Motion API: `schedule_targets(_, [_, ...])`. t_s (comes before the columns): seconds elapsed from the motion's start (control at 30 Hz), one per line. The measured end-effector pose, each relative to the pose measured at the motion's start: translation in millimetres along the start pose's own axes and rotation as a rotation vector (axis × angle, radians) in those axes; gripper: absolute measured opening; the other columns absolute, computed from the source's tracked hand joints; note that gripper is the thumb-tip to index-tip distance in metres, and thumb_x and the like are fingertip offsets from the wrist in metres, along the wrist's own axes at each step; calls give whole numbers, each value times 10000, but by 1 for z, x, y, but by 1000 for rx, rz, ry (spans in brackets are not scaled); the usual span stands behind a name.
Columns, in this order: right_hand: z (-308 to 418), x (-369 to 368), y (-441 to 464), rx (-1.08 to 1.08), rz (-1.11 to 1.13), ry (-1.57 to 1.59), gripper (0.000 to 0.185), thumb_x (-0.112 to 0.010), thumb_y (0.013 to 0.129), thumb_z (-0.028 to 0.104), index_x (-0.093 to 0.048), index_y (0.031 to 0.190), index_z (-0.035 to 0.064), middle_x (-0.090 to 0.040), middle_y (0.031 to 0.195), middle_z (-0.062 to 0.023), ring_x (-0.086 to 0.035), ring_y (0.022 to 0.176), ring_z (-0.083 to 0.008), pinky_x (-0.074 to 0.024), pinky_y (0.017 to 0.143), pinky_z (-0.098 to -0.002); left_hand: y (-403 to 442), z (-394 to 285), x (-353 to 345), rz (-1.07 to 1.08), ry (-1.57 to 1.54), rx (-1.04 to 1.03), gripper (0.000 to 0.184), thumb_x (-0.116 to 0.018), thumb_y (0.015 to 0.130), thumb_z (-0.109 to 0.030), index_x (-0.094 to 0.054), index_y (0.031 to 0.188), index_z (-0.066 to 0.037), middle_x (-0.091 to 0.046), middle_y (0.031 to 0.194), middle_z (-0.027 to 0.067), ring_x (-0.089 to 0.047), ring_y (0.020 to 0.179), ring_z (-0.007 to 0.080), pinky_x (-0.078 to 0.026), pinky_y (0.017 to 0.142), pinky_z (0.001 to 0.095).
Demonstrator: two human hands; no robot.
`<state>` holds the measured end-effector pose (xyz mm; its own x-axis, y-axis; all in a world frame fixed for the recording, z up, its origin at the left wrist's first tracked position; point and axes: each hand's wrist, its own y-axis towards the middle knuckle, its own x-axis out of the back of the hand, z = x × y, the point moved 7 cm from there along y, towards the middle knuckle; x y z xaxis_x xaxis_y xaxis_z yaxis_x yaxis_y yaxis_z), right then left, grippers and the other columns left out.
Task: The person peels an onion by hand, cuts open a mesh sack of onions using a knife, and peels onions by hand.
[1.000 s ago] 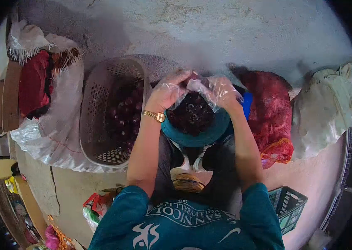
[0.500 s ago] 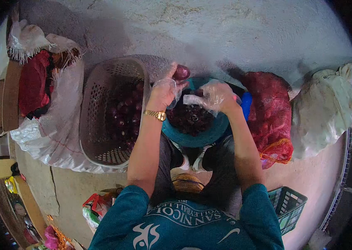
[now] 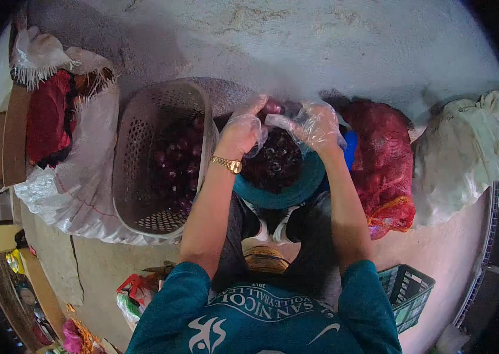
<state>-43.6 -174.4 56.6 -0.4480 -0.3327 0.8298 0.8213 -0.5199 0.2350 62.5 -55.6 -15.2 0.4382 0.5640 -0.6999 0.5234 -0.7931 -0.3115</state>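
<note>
My left hand (image 3: 245, 133), in a clear plastic glove and with a gold watch at the wrist, is closed on a red onion (image 3: 272, 107). My right hand (image 3: 318, 127), also gloved in clear plastic, is close beside that onion, its thumb reaching across toward my left hand. The right fingers are curled, and what they hold, if anything, is hidden. Below both hands stands a teal basin (image 3: 282, 200) filled with dark onion skins (image 3: 273, 162). Left of my left hand, a grey perforated basket (image 3: 134, 147) holds several red onions (image 3: 178, 159).
A red mesh sack (image 3: 379, 159) of onions stands right of the basin, with a pale sack (image 3: 459, 159) beyond. A white woven sack (image 3: 78, 194) lies behind the basket at left. The wall (image 3: 320, 53) rises ahead. A green crate (image 3: 406, 295) sits at lower right.
The onion in my left hand has moved slightly right and away from me. My right hand has shifted a little to the right and up, and its fingers are now beside the onion.
</note>
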Motion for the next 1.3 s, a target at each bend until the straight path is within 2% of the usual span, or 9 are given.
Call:
schedule_targets(0.07, [6, 1, 1, 33, -14, -27, 690, -712, 614, 635, -677, 897, 7, -657, 810, -195, -637, 788, -357, -490, 717, -438, -2, 1, -4, -8, 9, -5, 197, -628, 884, -257, -627, 938, -68, -664, 854, 61, -606, 688, 154, -456, 542, 286])
schedule_targets(0.4, [13, 12, -1, -37, 60, -68, 625, -711, 654, 578, -667, 941, 25, -664, 868, -173, -626, 849, -359, -482, 769, -442, -4, 3, -13, 75, -68, 28, 225, -616, 889, -213, -593, 1017, -30, -643, 949, 106, -624, 857, 215, -533, 753, 385])
schedule_targets(0.57, [16, 11, -1, -122, 256, -81, 550, -670, 712, 519, -670, 975, 37, -659, 902, -192, -612, 897, -376, -475, 814, -440, -3, 3, -11, 78, -36, 34, 234, -605, 897, -224, -588, 1024, -28, -634, 966, 100, -621, 872, 205, -543, 757, 364])
schedule_targets(0.77, [1, -7, 0, -15, 117, -146, 478, -641, 745, 455, -671, 989, 45, -658, 898, -193, -615, 887, -374, -479, 813, -438, -8, -1, -18, 44, -41, 20, 246, -598, 902, -239, -582, 1018, -23, -623, 967, 88, -619, 864, 197, -563, 778, 362])
schedule_targets(0.87, [-8, -19, 2, 26, 193, -221, 444, -635, 754, 434, -675, 974, 51, -662, 893, -177, -615, 872, -372, -478, 799, -444, -7, -1, -17, 9, -33, 18, 228, -607, 897, -225, -581, 1005, -26, -622, 960, 79, -619, 857, 195, -569, 767, 363])
schedule_targets(1.1, [9, -15, -4, 92, 304, -146, 400, -625, 754, 420, -680, 936, 68, -661, 817, -154, -617, 810, -357, -473, 739, -463, 4, -2, 5, -62, -82, -63, 234, -652, 866, -195, -591, 1052, -67, -620, 1009, 64, -609, 910, 192, -553, 713, 363])
schedule_targets(1.17, [13, -18, -9, 390, 93, -66, 483, -580, 793, 530, -680, 795, 57, -655, 753, -170, -632, 729, -353, -496, 676, -442, 2, -8, 4, -94, -126, -75, 231, -657, 862, -202, -593, 1032, -59, -621, 998, 74, -611, 901, 206, -559, 722, 376])
schedule_targets(1.23, [18, -17, -10, 349, 152, -85, 484, -571, 798, 532, -682, 802, 61, -658, 760, -163, -633, 721, -350, -497, 676, -439, 0, -13, 8, -127, -170, -85, 230, -662, 858, -209, -594, 1011, -51, -623, 988, 83, -613, 892, 221, -565, 731, 388])
schedule_targets(1.3, [19, -16, -9, 304, 209, -105, 485, -562, 804, 534, -683, 809, 65, -661, 767, -155, -633, 714, -347, -497, 676, -437, -1, -20, 15, -178, -192, -129, 367, -643, 870, -251, -510, 1085, 14, -556, 1086, 170, -588, 958, 329, -559, 809, 461])
